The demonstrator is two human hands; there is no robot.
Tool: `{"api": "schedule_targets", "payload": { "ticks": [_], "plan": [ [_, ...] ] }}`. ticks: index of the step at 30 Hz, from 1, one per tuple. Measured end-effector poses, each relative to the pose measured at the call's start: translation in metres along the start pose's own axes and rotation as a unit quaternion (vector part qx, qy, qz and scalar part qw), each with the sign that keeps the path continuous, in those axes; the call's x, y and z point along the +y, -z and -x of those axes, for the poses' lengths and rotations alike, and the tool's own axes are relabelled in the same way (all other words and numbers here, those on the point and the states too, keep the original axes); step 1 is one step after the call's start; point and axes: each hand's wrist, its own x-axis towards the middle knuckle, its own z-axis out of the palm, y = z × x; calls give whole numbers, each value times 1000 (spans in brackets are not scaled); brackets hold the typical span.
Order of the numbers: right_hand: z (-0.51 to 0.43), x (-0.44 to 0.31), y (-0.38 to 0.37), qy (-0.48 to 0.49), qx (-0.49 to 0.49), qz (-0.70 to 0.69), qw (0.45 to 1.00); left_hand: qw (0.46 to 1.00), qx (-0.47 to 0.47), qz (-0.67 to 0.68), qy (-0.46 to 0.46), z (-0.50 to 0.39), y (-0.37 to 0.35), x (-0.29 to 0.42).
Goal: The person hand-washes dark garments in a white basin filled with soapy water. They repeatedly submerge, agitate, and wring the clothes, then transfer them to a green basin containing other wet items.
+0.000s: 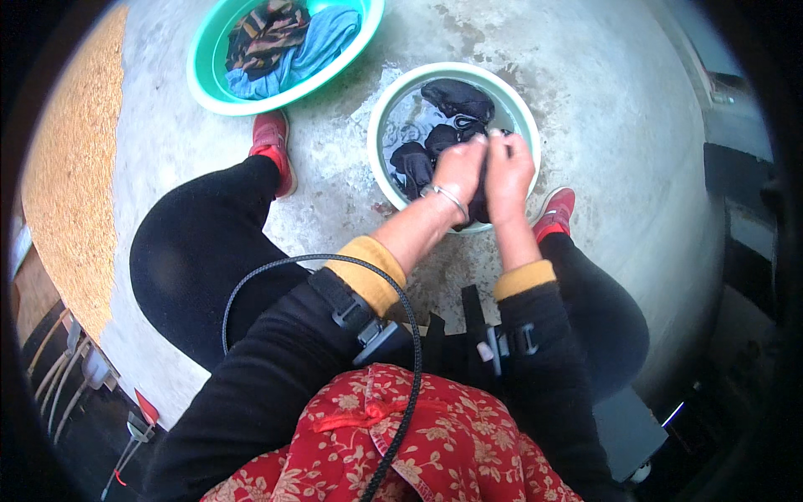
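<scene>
My left hand (pixel 461 166), with a silver bangle at its wrist, grips wet dark cloth (pixel 479 204) over a round pale basin (pixel 376 135). Beside it, almost touching, my right hand (pixel 509 166) is closed on the same dark cloth. The fingers are partly hidden and slightly blurred. Water fills part of the basin. A dark bundled garment (pixel 458 99) lies in the water at the far side, and another dark cloth piece (pixel 412 164) floats near the left wall.
A green basin (pixel 207 81) at the upper left holds a blue cloth (pixel 326 37) and a patterned dark cloth (pixel 266 34). Grain (pixel 75 163) covers the floor at the left. The concrete floor (pixel 332 144) has wet patches. A braided cable (pixel 414 326) loops over my left forearm.
</scene>
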Motion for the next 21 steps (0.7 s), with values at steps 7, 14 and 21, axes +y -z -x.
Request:
{"api": "schedule_targets", "payload": {
  "ticks": [7, 14, 21],
  "plan": [
    [7, 19, -13, 122, 8, 3, 992, 1000, 6, 20, -7, -24, 18, -12],
    [-43, 103, -18, -119, -80, -44, 989, 989, 119, 13, -90, -48, 41, 1],
    [-8, 72, -46, 162, -115, 171, 965, 792, 183, -431, -392, -80, 85, -41]
  ]
}}
